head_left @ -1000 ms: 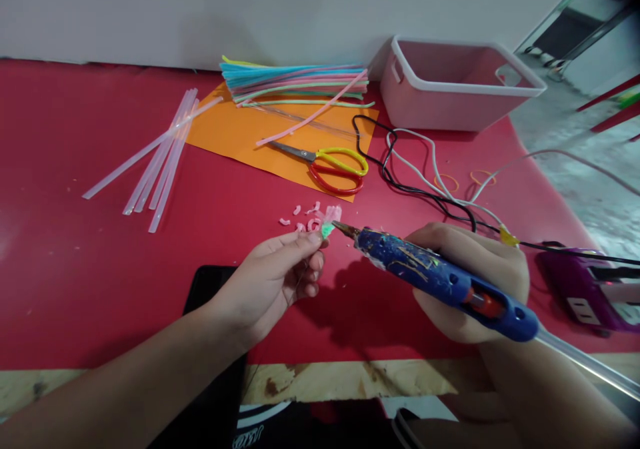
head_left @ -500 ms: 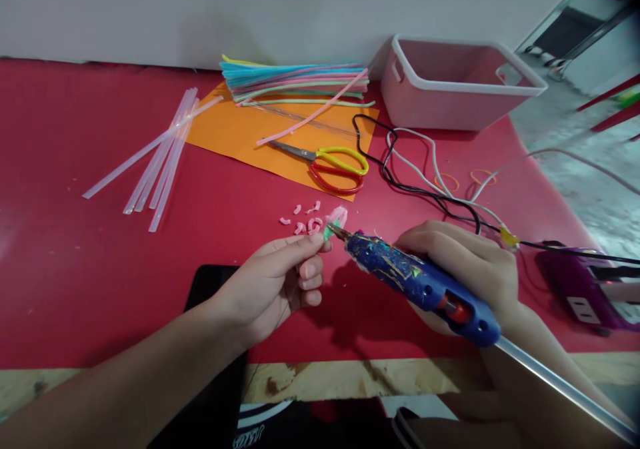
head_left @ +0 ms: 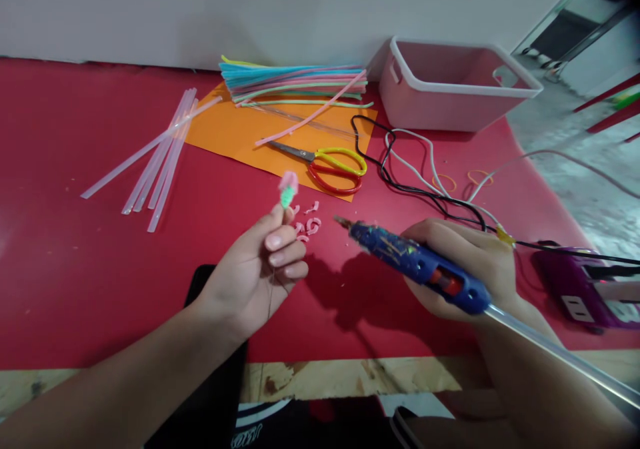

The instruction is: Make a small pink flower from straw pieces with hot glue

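Between the thumb and fingers of my left hand [head_left: 265, 256] a small pink and green pipe-cleaner flower [head_left: 288, 189] is pinched upright, and a thin wire hangs down below it. My right hand [head_left: 463, 262] is wrapped round a blue hot glue gun [head_left: 417, 259] smeared with dried glue. A clear glue stick [head_left: 555, 346] sticks out of its back end. The gun's nozzle points left, apart from the flower. Several short pink pipe-cleaner pieces [head_left: 313, 225] lie on the red tabletop just beyond my left hand.
Scissors [head_left: 335, 166] and a bundle of pipe cleaners [head_left: 295, 82] lie on an orange sheet [head_left: 225, 136]. Glue sticks [head_left: 163, 156] lie left. A pink bin [head_left: 445, 106], tangled cables [head_left: 410, 182] and a purple power strip [head_left: 570, 289] occupy the right. A black device [head_left: 210, 369] lies under my left arm.
My left hand has drawn the flower left, away from the nozzle, and turned it more upright. The glue gun has shifted slightly, still in my right hand.
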Action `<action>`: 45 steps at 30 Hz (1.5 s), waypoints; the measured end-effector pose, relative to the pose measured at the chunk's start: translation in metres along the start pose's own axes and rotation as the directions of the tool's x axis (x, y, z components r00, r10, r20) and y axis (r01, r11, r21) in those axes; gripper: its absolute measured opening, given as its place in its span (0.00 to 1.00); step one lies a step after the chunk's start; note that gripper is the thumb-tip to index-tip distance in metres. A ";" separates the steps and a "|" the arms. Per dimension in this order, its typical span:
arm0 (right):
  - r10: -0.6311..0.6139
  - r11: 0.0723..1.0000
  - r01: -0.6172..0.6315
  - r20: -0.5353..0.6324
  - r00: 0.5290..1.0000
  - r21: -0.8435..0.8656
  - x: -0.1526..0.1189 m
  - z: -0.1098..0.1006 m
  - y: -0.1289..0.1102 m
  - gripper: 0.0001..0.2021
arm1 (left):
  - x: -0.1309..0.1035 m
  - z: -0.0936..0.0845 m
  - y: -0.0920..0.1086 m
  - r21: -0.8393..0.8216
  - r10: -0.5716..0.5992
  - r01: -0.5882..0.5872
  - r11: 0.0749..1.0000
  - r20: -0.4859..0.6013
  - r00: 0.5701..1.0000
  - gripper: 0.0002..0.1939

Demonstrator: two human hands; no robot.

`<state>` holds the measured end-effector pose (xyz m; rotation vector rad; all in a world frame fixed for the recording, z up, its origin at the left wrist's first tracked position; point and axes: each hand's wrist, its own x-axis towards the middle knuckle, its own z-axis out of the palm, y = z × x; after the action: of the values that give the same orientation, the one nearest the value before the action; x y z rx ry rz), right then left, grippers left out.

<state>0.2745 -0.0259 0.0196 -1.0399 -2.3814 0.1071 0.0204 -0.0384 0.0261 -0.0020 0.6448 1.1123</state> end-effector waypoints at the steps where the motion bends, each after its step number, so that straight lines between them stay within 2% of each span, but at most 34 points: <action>1: 0.048 0.998 -0.048 0.002 0.999 -0.048 -0.001 0.001 0.003 0.09 | 0.000 0.000 0.001 -0.015 0.028 -0.029 0.999 -0.011 1.000 0.12; 4: 0.167 0.971 -0.143 0.115 0.979 -0.192 -0.001 0.001 0.013 0.13 | 0.001 0.001 0.003 -0.007 0.076 -0.077 0.997 -0.037 0.996 0.12; 6: 0.233 0.951 -0.175 0.216 0.948 -0.257 -0.001 0.001 0.019 0.17 | 0.002 0.002 0.003 0.011 0.107 -0.106 0.994 -0.044 0.993 0.12; 8: 0.272 0.936 -0.190 0.269 0.924 -0.295 -0.001 0.001 0.023 0.22 | 0.003 0.003 0.003 0.030 0.133 -0.132 0.991 -0.048 0.990 0.12; 13: 0.304 0.927 -0.191 0.348 0.887 -0.323 -0.003 -0.003 0.024 0.23 | 0.005 0.003 0.003 0.072 0.148 -0.144 0.987 -0.054 0.987 0.11; 16: 0.313 0.904 -0.195 0.277 0.909 -0.381 0.006 -0.008 0.010 0.19 | 0.004 0.002 0.002 0.113 0.156 -0.149 0.982 -0.058 0.986 0.10; 17: 0.309 0.898 -0.209 0.214 0.927 -0.388 0.011 -0.008 0.002 0.17 | 0.004 0.002 0.001 0.131 0.162 -0.153 0.980 -0.061 0.985 0.09; 19: 0.246 0.937 -0.195 0.152 0.957 -0.291 0.027 -0.004 -0.013 0.13 | 0.003 0.003 0.001 0.169 0.166 -0.153 0.974 -0.064 0.984 0.09; 20: 0.212 0.960 -0.173 0.169 0.963 -0.221 0.036 0.000 -0.020 0.13 | 0.002 0.003 0.000 0.185 0.166 -0.152 0.971 -0.063 0.984 0.09; 22: 0.127 0.989 -0.098 0.297 0.946 -0.113 0.053 0.013 -0.032 0.12 | 0.002 0.003 -0.001 0.210 0.165 -0.151 0.966 -0.051 0.985 0.10; 26: 0.082 0.994 -0.047 0.377 0.923 -0.101 0.076 0.042 -0.039 0.09 | 0.003 0.002 -0.001 0.231 0.163 -0.153 0.961 -0.027 0.986 0.09; 31: 0.058 0.996 -0.027 0.412 0.909 -0.081 0.078 0.057 -0.035 0.09 | 0.002 0.001 -0.002 0.248 0.114 -0.099 0.964 -0.050 0.992 0.09; 35: -0.025 0.991 0.080 0.444 0.896 -0.105 0.070 0.059 -0.036 0.09 | 0.001 -0.001 -0.003 0.266 0.096 -0.079 0.961 -0.049 0.994 0.10; 37: -0.024 0.994 0.067 0.408 0.913 -0.090 0.065 0.058 -0.038 0.10 | 0.001 -0.001 -0.004 0.276 0.091 -0.076 0.958 -0.043 0.995 0.09; 41: 0.145 0.978 -0.173 0.210 0.967 0.118 0.055 0.048 -0.039 0.07 | 0.000 -0.001 -0.006 0.375 0.094 -0.075 0.924 -0.032 0.995 0.08; 45: 0.207 0.938 -0.212 0.046 0.977 0.275 0.047 0.035 -0.033 0.04 | -0.002 0.000 -0.010 0.501 0.090 -0.072 0.862 -0.012 0.996 0.08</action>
<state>0.2085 -0.0110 0.0196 -1.1522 -2.1814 0.5154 0.0281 -0.0446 0.0239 0.4598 0.9594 0.9982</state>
